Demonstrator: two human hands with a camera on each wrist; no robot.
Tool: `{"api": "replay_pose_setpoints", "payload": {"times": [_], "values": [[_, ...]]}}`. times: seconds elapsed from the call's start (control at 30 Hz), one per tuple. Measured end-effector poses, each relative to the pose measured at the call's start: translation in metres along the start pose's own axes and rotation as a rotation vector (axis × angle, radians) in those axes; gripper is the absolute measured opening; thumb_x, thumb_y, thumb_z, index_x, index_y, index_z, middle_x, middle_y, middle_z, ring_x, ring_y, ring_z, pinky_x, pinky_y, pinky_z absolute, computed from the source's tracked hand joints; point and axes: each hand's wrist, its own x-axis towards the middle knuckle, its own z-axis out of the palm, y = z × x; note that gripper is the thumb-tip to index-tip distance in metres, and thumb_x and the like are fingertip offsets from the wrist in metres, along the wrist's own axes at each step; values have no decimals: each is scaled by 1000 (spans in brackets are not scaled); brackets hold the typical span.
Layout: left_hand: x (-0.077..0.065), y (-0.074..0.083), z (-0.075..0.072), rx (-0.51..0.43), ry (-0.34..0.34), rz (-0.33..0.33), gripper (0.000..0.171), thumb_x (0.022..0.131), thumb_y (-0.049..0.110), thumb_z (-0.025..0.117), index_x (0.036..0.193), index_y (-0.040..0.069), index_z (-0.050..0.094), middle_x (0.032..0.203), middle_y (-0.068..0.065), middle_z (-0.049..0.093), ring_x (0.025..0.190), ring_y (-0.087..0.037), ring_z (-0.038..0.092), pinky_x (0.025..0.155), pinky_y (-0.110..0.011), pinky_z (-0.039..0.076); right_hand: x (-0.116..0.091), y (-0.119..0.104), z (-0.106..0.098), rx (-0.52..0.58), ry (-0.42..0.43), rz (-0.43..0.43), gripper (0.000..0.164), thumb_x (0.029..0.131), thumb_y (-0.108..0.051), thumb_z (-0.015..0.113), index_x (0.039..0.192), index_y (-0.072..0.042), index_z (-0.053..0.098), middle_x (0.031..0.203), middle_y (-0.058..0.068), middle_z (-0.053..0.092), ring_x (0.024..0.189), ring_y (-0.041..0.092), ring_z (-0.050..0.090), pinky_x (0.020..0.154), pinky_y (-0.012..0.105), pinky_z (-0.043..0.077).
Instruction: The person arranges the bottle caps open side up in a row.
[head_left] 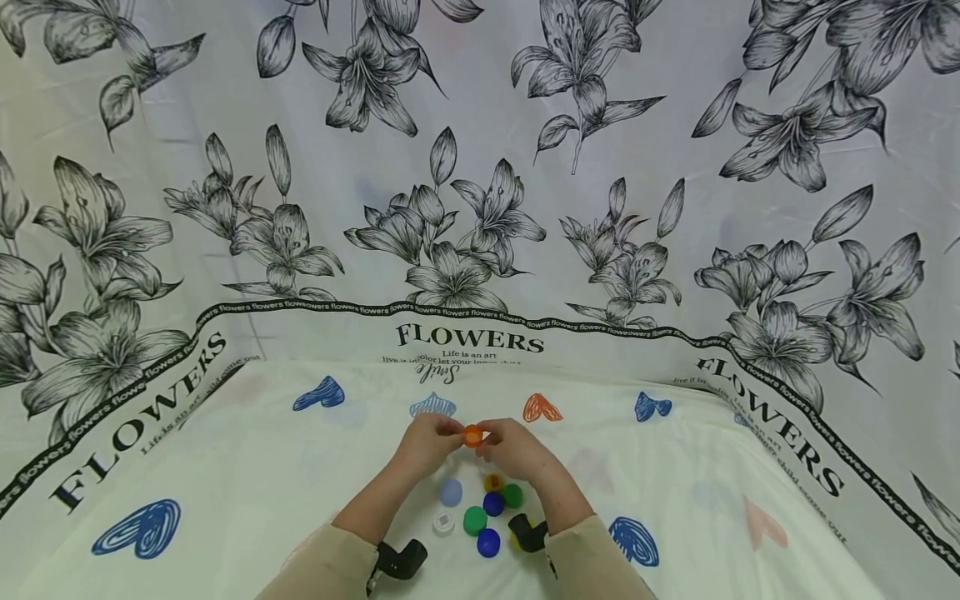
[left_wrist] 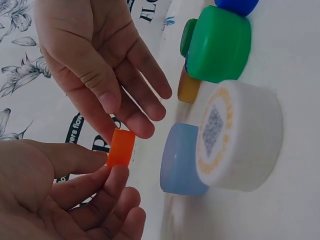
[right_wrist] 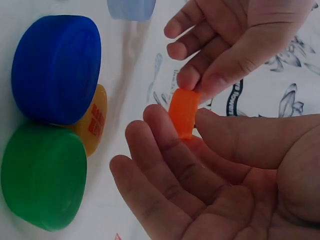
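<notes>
Both hands meet over the cloth at a small orange bottle cap (head_left: 472, 435). From the left side, my left hand (head_left: 426, 446) pinches it between thumb and forefinger, the other fingers loosely bent. Opposite, my right hand (head_left: 517, 446) pinches the cap's other side with thumb and forefinger. In the right wrist view, the right hand's remaining fingers are spread beside the orange cap (right_wrist: 183, 113). Nearest below the hands are a light blue cap (head_left: 450, 492) and a yellow cap (head_left: 493, 482) with red print.
Several more caps lie between the forearms: a white cap (head_left: 443, 523) with a printed code, a green cap (head_left: 475, 521), another green cap (head_left: 512, 495), and two blue caps (head_left: 488, 542). A yellow cap is partly hidden by the black right wrist camera (head_left: 528, 533). Flower-printed cloth (head_left: 465, 337) hangs behind.
</notes>
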Motion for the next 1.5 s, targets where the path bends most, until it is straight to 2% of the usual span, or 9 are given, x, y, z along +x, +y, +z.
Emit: {"api": "replay_pose_setpoints", "payload": {"times": [0.27,0.43,0.57,0.73,1.07,1.13,1.27,1.37,1.5], "values": [[1,-5,6,64,-46,-9,13,93,2,67,103,-3,74,96,-10,71,81,-21,62,75,-36,56,-2,3,4,13,-74,22,44,99,-4,63,143,-5,59,103,11,64,82,28,61,79,46,52],[1,-6,10,89,-75,-43,16,95,5,67,108,-3,72,99,-10,70,86,-23,61,85,-42,56,1,5,6,-13,-83,22,46,99,-4,61,145,-1,55,106,11,64,85,26,59,86,48,52],[2,-6,13,115,-80,-54,20,95,6,67,112,-4,71,102,-12,69,90,-25,61,92,-47,54,3,7,7,-30,-92,23,46,99,-5,61,144,1,55,108,10,63,87,26,58,89,49,51],[3,-7,16,114,-87,-64,24,94,4,67,116,-5,70,104,-12,69,91,-27,59,92,-49,53,4,10,7,-25,-116,8,41,99,-5,60,140,1,59,104,9,63,86,26,58,88,49,50],[0,-8,19,146,-137,-19,35,94,3,64,127,-11,63,107,-15,66,90,-27,57,92,-49,52,4,13,8,-7,-141,26,33,99,-7,62,130,1,62,97,9,59,85,26,54,81,45,44],[-1,-7,20,151,-136,-12,36,94,3,64,127,-11,62,107,-16,67,89,-27,58,92,-49,53,4,14,8,-5,-138,35,32,99,-9,62,129,2,61,96,10,59,85,26,54,80,44,43],[-2,-5,21,164,-123,-10,38,95,6,65,128,-12,62,108,-16,67,90,-27,58,92,-50,52,4,16,8,5,-135,54,46,99,-10,62,141,6,52,103,11,59,89,27,54,85,48,45],[-3,-4,21,214,-93,-11,39,95,9,66,129,-11,62,109,-16,67,92,-27,59,94,-51,52,4,15,5,-9,-138,64,54,100,-11,61,149,7,45,112,12,61,93,27,55,92,52,46],[-7,2,19,286,-37,-36,41,95,15,70,128,-7,64,106,-15,67,90,-26,60,91,-48,54,3,11,-3,-60,-136,56,55,101,-12,60,149,7,44,113,11,63,95,27,57,95,53,47]]}}
